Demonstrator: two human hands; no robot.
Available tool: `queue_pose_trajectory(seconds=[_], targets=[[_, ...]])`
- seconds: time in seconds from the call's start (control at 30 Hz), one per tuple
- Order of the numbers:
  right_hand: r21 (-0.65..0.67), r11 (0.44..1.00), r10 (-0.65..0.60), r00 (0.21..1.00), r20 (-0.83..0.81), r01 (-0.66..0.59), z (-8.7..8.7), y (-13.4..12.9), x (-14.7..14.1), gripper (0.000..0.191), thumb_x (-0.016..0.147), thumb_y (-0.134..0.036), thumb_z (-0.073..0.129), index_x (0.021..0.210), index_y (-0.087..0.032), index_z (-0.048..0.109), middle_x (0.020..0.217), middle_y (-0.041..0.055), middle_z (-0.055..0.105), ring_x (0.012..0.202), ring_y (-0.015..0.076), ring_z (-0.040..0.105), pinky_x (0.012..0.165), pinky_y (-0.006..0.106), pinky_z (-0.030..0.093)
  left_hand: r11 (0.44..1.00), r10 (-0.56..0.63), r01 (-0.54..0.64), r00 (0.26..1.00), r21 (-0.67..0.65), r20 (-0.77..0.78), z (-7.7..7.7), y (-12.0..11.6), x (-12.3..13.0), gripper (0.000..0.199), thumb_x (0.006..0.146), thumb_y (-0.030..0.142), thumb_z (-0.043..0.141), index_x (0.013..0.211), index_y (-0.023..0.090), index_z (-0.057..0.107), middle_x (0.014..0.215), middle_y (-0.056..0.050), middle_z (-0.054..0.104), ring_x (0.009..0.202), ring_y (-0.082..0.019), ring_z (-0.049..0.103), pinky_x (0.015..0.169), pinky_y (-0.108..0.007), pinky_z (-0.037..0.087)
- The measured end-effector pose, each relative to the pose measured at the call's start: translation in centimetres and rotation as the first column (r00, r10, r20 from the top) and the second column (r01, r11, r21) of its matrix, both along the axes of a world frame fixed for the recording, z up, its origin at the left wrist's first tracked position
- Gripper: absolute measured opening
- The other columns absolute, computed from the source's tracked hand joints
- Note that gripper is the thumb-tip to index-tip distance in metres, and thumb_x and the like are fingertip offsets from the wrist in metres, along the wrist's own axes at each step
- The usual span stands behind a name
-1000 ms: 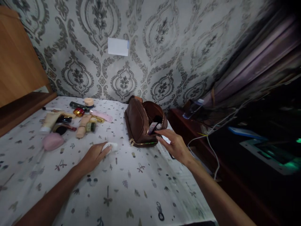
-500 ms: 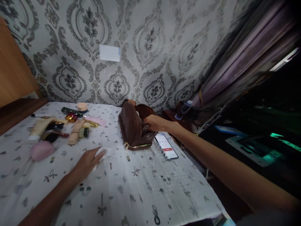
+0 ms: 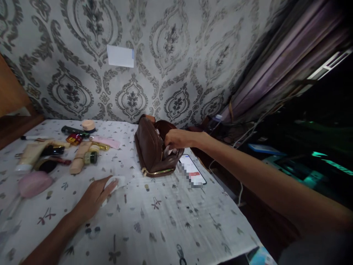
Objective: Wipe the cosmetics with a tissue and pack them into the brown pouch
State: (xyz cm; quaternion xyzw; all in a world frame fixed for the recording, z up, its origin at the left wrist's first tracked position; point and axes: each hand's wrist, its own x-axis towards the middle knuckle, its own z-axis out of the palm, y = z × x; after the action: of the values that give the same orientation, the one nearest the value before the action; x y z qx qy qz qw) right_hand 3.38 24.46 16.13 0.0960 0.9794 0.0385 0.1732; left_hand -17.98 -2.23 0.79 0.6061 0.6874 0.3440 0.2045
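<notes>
A brown bag (image 3: 150, 147) stands unzipped near the back of the cloth-covered table. My right hand (image 3: 176, 140) reaches into its opening with curled fingers; something pale shows just under them, too small to make out. Left of the bag, my left hand (image 3: 95, 191) rests low over the cloth, its fingers closed on a white tissue (image 3: 113, 184). Several cosmetics lie at the left, among them a cream tube (image 3: 30, 154), a beige bottle (image 3: 79, 158), a small jar (image 3: 91, 157) and a pink puff (image 3: 35, 184).
A lit phone (image 3: 193, 171) lies right of the bag. Beyond the table's right edge are cables, a bottle (image 3: 215, 121) and a dark area with green lights. The patterned wall (image 3: 154, 73) rises behind the table, and a purple curtain (image 3: 275, 62) hangs at the right.
The view has shifted slightly right. My right hand has lifted a little at the bag's opening, and a pale item now shows beneath it. My left hand still holds the tissue.
</notes>
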Motion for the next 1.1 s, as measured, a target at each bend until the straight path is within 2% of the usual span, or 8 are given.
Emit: queue_pose_trajectory(seconds=[0.27,0.4,0.63,0.73,0.8,0.87,1.0,1.1], targets=[[-0.181,0.976,-0.165,0.959,-0.232,0.124,6.7,-0.3,2.5,0.016,0.084,-0.021,0.064,0.075,-0.014,0.076,0.058,-0.0025,0.060,0.058,0.0099,0.050,0.059,0.023,0.035,0.999,0.047,-0.045,0.996,-0.031,0.076,-0.5,0.0,-0.1,0.045,0.092,0.060,0.039,0.074,0.022,0.053,0.054,0.003,0.054,0.054,-0.018,0.058,0.058,-0.027,0.044],[-0.452,0.886,-0.364,0.756,-0.544,0.101,7.1,-1.7,4.8,0.027,0.078,-0.042,0.073,0.077,-0.015,0.076,0.061,-0.0019,0.063,0.059,0.0108,0.054,0.058,0.023,0.040,0.992,0.124,-0.112,0.956,-0.059,0.266,0.6,0.1,0.6,0.049,0.091,0.062,0.043,0.112,0.020,0.056,0.056,0.005,0.054,0.053,-0.018,0.056,0.054,-0.026,0.043],[-0.843,0.509,-0.819,0.204,-0.537,-0.176,-0.9,-10.1,4.0,0.028,0.068,-0.043,0.083,0.068,-0.016,0.073,0.056,-0.0022,0.061,0.049,0.0080,0.048,0.046,0.021,0.036,0.997,-0.078,0.074,0.812,0.031,0.578,5.9,2.0,6.2,0.064,0.085,0.056,0.060,0.137,0.021,0.047,0.074,0.001,0.061,0.061,-0.015,0.057,0.054,-0.024,0.048],[-0.926,0.257,-0.931,0.185,-0.314,-0.277,-5.5,-14.1,2.6,0.030,0.068,-0.045,0.083,0.070,-0.017,0.073,0.058,-0.0024,0.062,0.048,0.0073,0.048,0.047,0.021,0.038,0.991,-0.120,0.049,0.726,0.123,0.677,6.4,2.7,8.4,0.050,0.084,0.057,0.061,0.114,0.017,0.061,0.066,0.002,0.058,0.053,-0.011,0.052,0.051,-0.023,0.046],[-0.939,0.182,-0.943,0.217,-0.251,-0.291,-7.6,-15.7,2.3,0.032,0.071,-0.048,0.081,0.069,-0.017,0.071,0.057,-0.0029,0.061,0.049,0.0076,0.049,0.050,0.021,0.041,0.994,-0.095,0.023,0.698,0.110,0.710,6.1,2.8,8.9,0.042,0.086,0.058,0.058,0.083,0.016,0.063,0.056,0.003,0.053,0.048,-0.009,0.048,0.049,-0.022,0.043],[-0.946,0.237,-0.904,0.307,-0.298,-0.220,-8.3,-16.1,2.6,0.032,0.077,-0.049,0.076,0.073,-0.017,0.073,0.062,-0.0013,0.063,0.054,0.0092,0.052,0.052,0.022,0.042,0.998,-0.030,-0.017,0.702,0.059,0.712,5.8,2.7,8.8,0.046,0.085,0.058,0.057,0.065,0.017,0.055,0.050,0.004,0.049,0.046,-0.009,0.045,0.046,-0.021,0.039],[-0.736,0.673,-0.661,0.391,-0.641,-0.069,-6.3,-15.1,4.0,0.047,0.078,-0.044,0.078,0.117,-0.020,0.069,0.103,0.0075,0.069,0.088,0.0177,0.063,0.069,0.028,0.051,0.998,0.059,-0.034,0.827,-0.056,0.558,6.6,2.6,7.8,0.038,0.079,0.055,0.062,0.068,0.018,0.055,0.050,0.006,0.046,0.045,-0.010,0.043,0.043,-0.022,0.033],[-0.509,0.858,-0.412,0.498,-0.763,-0.071,-4.1,-14.6,4.2,0.051,0.082,-0.039,0.076,0.127,-0.020,0.062,0.112,0.0095,0.067,0.099,0.0196,0.062,0.083,0.033,0.052,0.992,-0.098,0.116,0.950,-0.046,0.295,7.7,3.0,7.8,0.031,0.077,0.042,0.061,0.061,0.018,0.049,0.052,0.006,0.043,0.049,-0.010,0.041,0.046,-0.021,0.029]])
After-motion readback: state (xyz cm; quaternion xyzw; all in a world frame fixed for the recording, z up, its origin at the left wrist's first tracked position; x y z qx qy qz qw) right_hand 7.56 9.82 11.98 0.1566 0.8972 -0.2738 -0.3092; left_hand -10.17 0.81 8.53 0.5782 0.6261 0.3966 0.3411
